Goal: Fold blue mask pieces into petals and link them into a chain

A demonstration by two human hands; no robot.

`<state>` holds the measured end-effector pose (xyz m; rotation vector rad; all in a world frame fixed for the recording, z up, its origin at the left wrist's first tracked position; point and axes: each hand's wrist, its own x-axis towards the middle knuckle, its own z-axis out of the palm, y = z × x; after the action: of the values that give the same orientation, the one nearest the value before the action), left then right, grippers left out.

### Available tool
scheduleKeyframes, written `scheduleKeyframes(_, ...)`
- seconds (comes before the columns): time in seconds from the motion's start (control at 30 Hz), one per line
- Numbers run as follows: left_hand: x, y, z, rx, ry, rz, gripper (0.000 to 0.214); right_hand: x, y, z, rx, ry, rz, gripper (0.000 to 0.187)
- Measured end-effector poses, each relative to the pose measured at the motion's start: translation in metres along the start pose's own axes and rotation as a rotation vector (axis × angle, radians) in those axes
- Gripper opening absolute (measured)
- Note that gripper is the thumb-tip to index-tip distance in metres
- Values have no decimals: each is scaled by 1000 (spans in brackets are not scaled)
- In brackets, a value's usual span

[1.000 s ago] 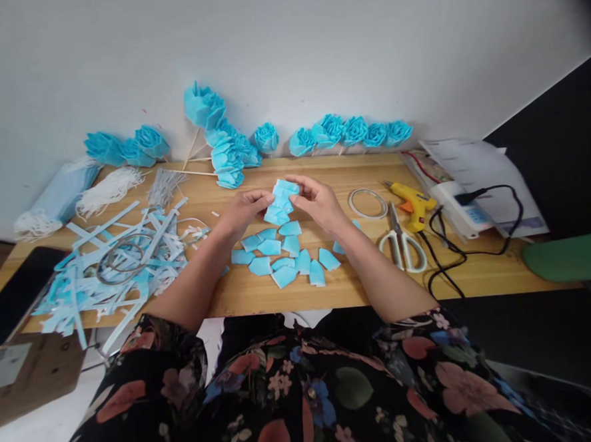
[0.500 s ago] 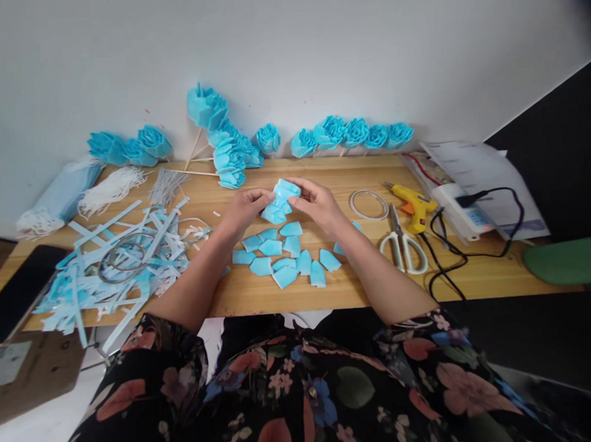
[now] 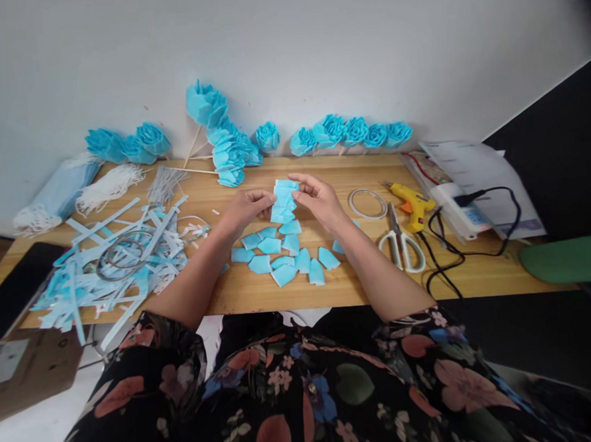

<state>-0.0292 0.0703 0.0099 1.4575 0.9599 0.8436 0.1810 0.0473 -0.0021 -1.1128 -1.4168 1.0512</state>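
Note:
Between my hands are overlapping blue fabric petals (image 3: 283, 196), some of them possibly lying on the table underneath. My left hand (image 3: 247, 210) pinches their left edge with thumb and fingers. On the right edge, the thumb and fingers of my right hand (image 3: 319, 198) are closed, the index finger reaching toward the top. Just below lie several loose blue petals (image 3: 285, 275), cut with a pointed end and spread over the wooden table (image 3: 340, 295). How many layers I hold cannot be made out.
Finished blue flowers (image 3: 330, 132) line the wall. Left are fabric scraps (image 3: 113, 272), a phone (image 3: 16, 288), face masks (image 3: 63, 192), and white ear loops (image 3: 110, 187). Right are a wire coil (image 3: 368, 204), scissors (image 3: 401, 244), a yellow glue gun (image 3: 412, 204) and a power strip (image 3: 462, 211) with a black cord.
The blue petals between my hands have turned from slanted to a nearly straight upright column. My right fingers have shifted slightly along its edge. The surrounding things stay put.

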Motion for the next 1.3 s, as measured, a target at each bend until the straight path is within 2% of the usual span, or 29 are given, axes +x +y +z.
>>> scheduleKeyframes(0.1,0,0,1,2,9,11,36,0,-2,1,9,-9,9,46)
scheduleKeyframes(0.23,1,-1,2,-12,63,49,36,-3,-7,4,104,-100,58,52)
scheduleKeyframes(0.37,2,-1,2,-9,49,59,38,-3,-6,7,128,-173,88,60)
scheduleKeyframes(0.5,2,0,2,15,27,52,46,-1,1,5,98,-152,84,69)
scheduleKeyframes(0.8,1,-2,-2,-44,-73,0,40,-1,-1,4,157,-167,54,68)
scheduleKeyframes(0.93,2,-6,-3,-73,-97,9,46,-1,-4,4,224,-170,59,66)
scheduleKeyframes(1.1,4,-7,-4,-107,-90,-1,58,1,-1,2,142,-103,24,59)
scheduleKeyframes(1.3,2,-4,-3,-13,-58,-19,39,1,1,1,86,-108,22,62)
